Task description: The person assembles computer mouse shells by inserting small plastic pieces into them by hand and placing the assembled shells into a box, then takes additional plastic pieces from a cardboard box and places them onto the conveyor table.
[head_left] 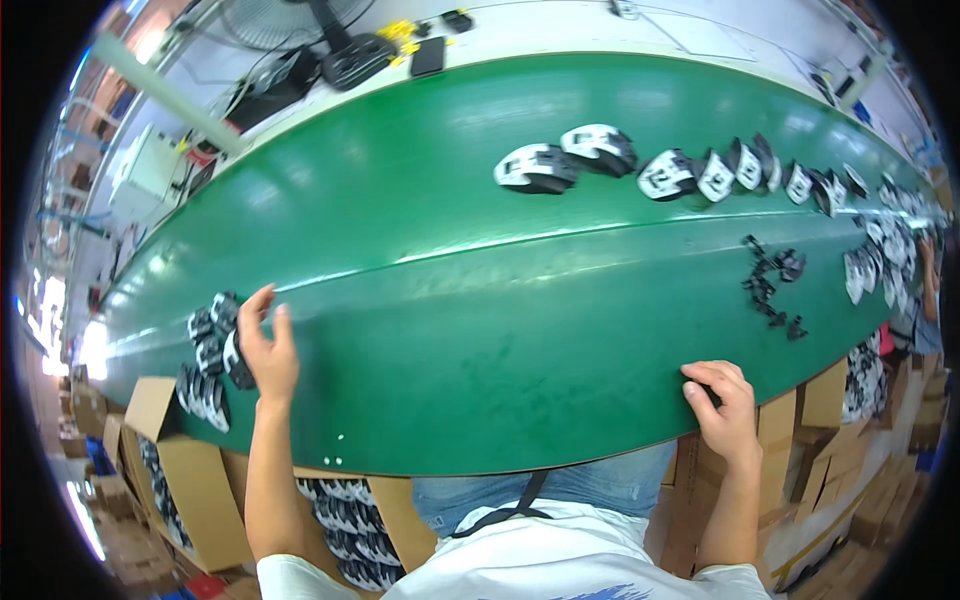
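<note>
My left hand (270, 352) is raised over the left part of the green table, its thumb and index finger apart and nothing visible between them. Just beside it lies a black-and-white curved plastic part (236, 362); whether the hidden fingers touch it I cannot tell. More such parts (208, 325) sit in a small group to the left, with a nested row (203, 397) nearer the edge. My right hand (724, 408) is close to the table's front edge with its fingers curled. Something dark shows between thumb and fingers, too small to name.
Along the far side of the green table (480, 350) runs a line of black-and-white parts (667, 176). Small black pieces (765, 285) lie scattered at right, near a pile of parts (888, 255). Cardboard boxes (205, 500) stand below the front edge. A fan (350, 55) stands behind.
</note>
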Available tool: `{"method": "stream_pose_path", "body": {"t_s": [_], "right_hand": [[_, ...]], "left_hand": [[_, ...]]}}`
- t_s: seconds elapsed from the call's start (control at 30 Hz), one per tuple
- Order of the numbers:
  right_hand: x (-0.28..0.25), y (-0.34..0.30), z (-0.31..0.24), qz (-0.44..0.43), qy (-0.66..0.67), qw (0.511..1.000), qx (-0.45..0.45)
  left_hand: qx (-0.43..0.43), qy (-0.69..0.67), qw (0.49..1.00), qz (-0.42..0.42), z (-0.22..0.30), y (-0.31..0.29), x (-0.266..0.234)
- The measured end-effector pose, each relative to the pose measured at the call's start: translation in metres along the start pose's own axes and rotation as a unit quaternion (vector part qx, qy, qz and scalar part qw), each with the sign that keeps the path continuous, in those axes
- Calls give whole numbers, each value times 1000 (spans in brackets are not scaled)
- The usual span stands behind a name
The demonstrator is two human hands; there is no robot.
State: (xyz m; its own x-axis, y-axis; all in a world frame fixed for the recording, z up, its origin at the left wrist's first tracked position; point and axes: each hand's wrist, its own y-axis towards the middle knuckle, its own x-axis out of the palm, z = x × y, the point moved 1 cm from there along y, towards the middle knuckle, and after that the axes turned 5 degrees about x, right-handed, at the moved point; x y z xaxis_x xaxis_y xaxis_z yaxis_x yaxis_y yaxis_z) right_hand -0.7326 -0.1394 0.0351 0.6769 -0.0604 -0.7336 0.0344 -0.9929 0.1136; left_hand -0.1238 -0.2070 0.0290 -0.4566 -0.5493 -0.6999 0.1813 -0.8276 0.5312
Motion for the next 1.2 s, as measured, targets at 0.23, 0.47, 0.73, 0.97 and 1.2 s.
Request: {"method": "stream_pose_path", "body": {"t_s": [0.23, 0.47, 0.73, 0.97, 1.2], "right_hand": [[13, 7, 5, 33, -2, 999, 4], [-46, 6, 69, 290, -50, 940, 175], [-101, 4, 147, 322, -70, 917, 226], [-89, 18, 144, 224, 9, 954, 199], [-85, 20, 124, 336, -98, 935, 63]], "left_hand": [[182, -132, 952, -205, 184, 86, 191], [234, 27, 939, -250, 205, 114, 265], [-6, -274, 957, -94, 158, 70, 180], [-174, -478, 851, -131, 174, -26, 135], [-253, -603, 736, -176, 215, -90, 119]]}}
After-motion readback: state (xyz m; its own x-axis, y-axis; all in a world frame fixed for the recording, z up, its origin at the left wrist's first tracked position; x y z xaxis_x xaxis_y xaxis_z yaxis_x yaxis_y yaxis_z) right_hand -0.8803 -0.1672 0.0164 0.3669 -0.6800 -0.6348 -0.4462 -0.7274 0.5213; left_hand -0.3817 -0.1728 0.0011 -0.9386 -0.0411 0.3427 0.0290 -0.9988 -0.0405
